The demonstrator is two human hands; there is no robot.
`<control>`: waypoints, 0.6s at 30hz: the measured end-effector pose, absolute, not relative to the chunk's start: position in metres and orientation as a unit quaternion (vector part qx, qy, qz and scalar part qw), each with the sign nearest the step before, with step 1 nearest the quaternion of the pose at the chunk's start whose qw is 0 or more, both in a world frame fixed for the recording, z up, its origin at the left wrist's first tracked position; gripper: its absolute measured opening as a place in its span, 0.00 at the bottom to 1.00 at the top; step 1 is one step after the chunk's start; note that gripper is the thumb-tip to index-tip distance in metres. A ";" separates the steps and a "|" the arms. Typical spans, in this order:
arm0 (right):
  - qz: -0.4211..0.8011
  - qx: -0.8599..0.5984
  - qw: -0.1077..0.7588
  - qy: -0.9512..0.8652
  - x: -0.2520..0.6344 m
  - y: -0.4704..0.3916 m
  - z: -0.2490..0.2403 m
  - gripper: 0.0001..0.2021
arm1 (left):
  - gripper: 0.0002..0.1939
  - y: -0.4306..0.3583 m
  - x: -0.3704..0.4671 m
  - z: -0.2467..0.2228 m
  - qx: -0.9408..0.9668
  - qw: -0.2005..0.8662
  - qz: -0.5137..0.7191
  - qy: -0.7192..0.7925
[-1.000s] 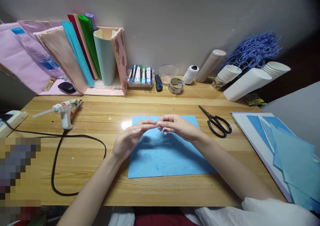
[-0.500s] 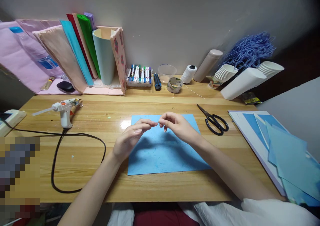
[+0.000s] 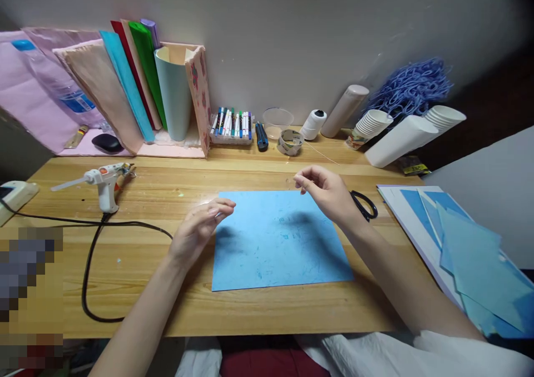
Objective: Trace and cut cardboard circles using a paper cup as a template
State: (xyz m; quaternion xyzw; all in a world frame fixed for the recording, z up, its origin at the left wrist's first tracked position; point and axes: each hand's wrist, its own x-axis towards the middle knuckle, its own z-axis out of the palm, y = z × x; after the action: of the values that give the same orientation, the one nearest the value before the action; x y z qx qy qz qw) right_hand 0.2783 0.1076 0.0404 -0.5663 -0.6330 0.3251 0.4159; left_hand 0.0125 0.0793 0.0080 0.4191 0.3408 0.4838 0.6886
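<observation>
A blue sheet (image 3: 279, 254) with faint darker marks lies flat on the wooden table. My left hand (image 3: 202, 227) hovers at the sheet's left edge, its fingers loosely curved and apart, with nothing visible in it. Above the sheet's upper right edge is my right hand (image 3: 323, 191), thumb and index fingertips pinched together; whatever they hold, if anything, is too small to make out. Black-handled scissors (image 3: 369, 206) lie just right of the right hand, their blades hidden behind it.
A glue gun (image 3: 107, 188) with a looping black cable (image 3: 85, 277) occupies the left. Markers (image 3: 232, 125), a cutter (image 3: 261, 137), tape (image 3: 290, 142) and paper cups (image 3: 371, 127) line the back. Blue paper pieces (image 3: 471, 249) are stacked on the right.
My hands have moved apart: the left one toward the left, the right one up and to the right, now covering the scissors' blades. More of the blue sheet shows between them.
</observation>
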 end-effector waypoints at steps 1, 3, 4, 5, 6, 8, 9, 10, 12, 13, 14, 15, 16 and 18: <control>0.291 -0.563 0.412 -0.654 0.278 0.104 0.043 0.10 | 0.09 0.079 0.015 0.008 0.420 0.684 0.472 0.365; 0.201 -0.547 0.406 -0.704 0.273 0.094 0.046 0.08 | 0.10 0.077 0.023 0.012 0.446 0.677 0.439 0.388; 0.153 -0.531 0.401 -0.730 0.268 0.090 0.047 0.07 | 0.12 0.076 0.028 0.016 0.466 0.674 0.425 0.384; 0.109 -0.512 0.396 -0.754 0.264 0.086 0.048 0.06 | 0.13 0.074 0.032 0.021 0.492 0.667 0.417 0.373; 0.076 -0.491 0.390 -0.775 0.260 0.083 0.048 0.06 | 0.13 0.071 0.036 0.027 0.520 0.653 0.414 0.362; 0.044 -0.455 0.381 -0.804 0.255 0.078 0.049 0.05 | 0.14 0.067 0.041 0.039 0.581 0.599 0.421 0.355; 0.044 -0.444 0.378 -0.811 0.253 0.077 0.050 0.05 | 0.14 0.065 0.042 0.045 0.611 0.563 0.426 0.359; 0.052 -0.436 0.374 -0.817 0.252 0.076 0.051 0.04 | 0.14 0.063 0.042 0.050 0.638 0.528 0.427 0.362; 0.079 -0.428 0.361 -0.825 0.252 0.075 0.054 0.05 | 0.15 0.061 0.042 0.058 0.683 0.483 0.415 0.359; 0.096 -0.423 0.355 -0.828 0.252 0.074 0.055 0.05 | 0.15 0.061 0.042 0.060 0.699 0.473 0.407 0.351; 0.112 -0.419 0.348 -0.831 0.252 0.074 0.057 0.05 | 0.16 0.061 0.041 0.062 0.712 0.466 0.398 0.343; 0.128 -0.415 0.342 -0.833 0.253 0.073 0.059 0.05 | 0.16 0.061 0.042 0.062 0.723 0.461 0.392 0.335; 0.142 -0.414 0.338 -0.833 0.253 0.073 0.061 0.05 | 0.17 0.061 0.042 0.062 0.732 0.453 0.389 0.328; 0.173 -0.415 0.336 -0.828 0.253 0.072 0.065 0.05 | 0.17 0.062 0.042 0.061 0.752 0.432 0.386 0.315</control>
State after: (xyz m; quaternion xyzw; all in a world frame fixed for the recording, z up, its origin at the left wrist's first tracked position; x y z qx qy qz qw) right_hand 0.2531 0.0716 0.0646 -0.4145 -0.8279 0.1732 0.3358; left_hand 0.0421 0.0620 0.0609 0.7519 0.3151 0.3856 0.4321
